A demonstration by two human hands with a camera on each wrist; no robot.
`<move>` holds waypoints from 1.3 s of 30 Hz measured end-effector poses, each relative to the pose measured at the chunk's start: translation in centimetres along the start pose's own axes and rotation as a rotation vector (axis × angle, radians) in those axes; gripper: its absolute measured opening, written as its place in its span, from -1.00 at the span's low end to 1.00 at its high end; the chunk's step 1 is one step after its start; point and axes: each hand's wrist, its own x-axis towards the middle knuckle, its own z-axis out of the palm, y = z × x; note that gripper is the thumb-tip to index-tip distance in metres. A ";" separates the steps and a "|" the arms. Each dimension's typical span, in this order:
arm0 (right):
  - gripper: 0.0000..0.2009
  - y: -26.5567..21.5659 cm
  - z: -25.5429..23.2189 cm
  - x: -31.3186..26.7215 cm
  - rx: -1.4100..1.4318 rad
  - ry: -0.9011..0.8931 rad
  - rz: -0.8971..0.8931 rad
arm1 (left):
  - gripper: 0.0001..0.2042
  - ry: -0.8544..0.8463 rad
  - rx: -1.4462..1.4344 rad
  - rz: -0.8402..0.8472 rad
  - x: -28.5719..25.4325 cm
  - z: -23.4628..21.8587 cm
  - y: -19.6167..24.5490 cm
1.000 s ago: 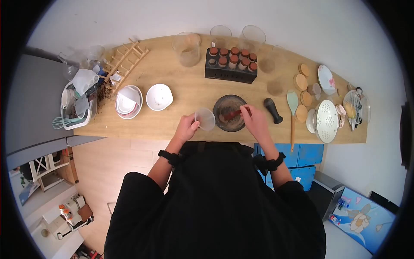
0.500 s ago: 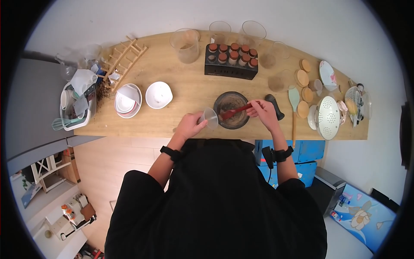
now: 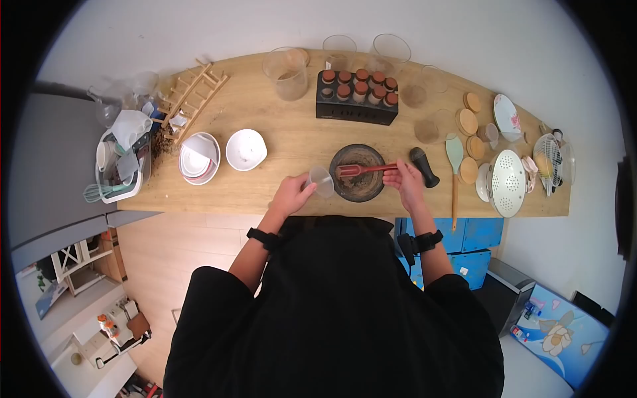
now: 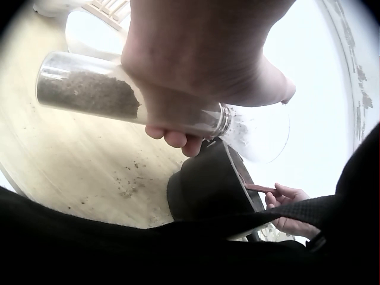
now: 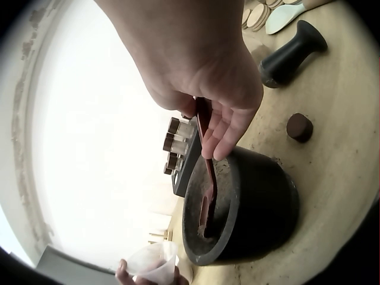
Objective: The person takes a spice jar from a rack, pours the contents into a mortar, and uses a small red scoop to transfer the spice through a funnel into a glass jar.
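Observation:
My left hand (image 3: 290,194) grips a glass bottle (image 4: 89,95) lying nearly level in the left wrist view, with brown powder in its lower part. A clear plastic funnel (image 3: 323,182) sits at the bottle's threaded mouth, my thumb against it, just left of the black mortar (image 5: 270,202). In my right hand (image 3: 407,184) a dark red spoon (image 3: 379,168) is pinched by its handle. Its head reaches into the mortar, over brown powder (image 3: 358,188) on the inside. The bottle is mostly hidden under my hand in the head view.
A black pestle (image 3: 423,168) and a brown cap (image 5: 300,127) stand right of the mortar. Behind it is a black rack (image 3: 355,113) of capped bottles. White bowls (image 3: 246,150) lie left; a pale green spatula (image 3: 454,156) and white colander (image 3: 507,184) lie right.
The spoon's head went left to the mortar's rim beside the funnel, then came back over the mortar. My right hand has shifted right, and my left hand slightly right with the funnel.

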 end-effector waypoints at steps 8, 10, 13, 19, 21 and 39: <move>-0.69 0.9 -1.1 -0.3 0.110 0.001 0.041 | -0.63 0.023 -0.073 0.022 0.3 -0.2 0.1; -0.70 0.2 -1.3 -1.1 0.152 0.009 0.014 | -0.61 0.035 -0.067 0.037 0.8 -0.3 0.3; -0.72 -2.5 -0.4 -3.6 0.176 -0.031 -0.108 | -0.51 0.018 -0.067 0.081 1.5 -0.2 0.9; -0.77 -8.7 5.5 -11.6 -0.652 -0.204 -0.705 | -0.36 0.132 -0.132 0.391 2.9 0.2 4.8; -0.79 -9.7 5.5 -13.3 -0.530 -0.157 -0.741 | -0.36 0.174 -0.315 0.467 3.0 0.2 6.1; -0.82 -2.1 3.2 -6.6 -0.932 -0.057 -0.830 | -0.28 0.067 -0.366 0.188 0.8 -1.2 3.1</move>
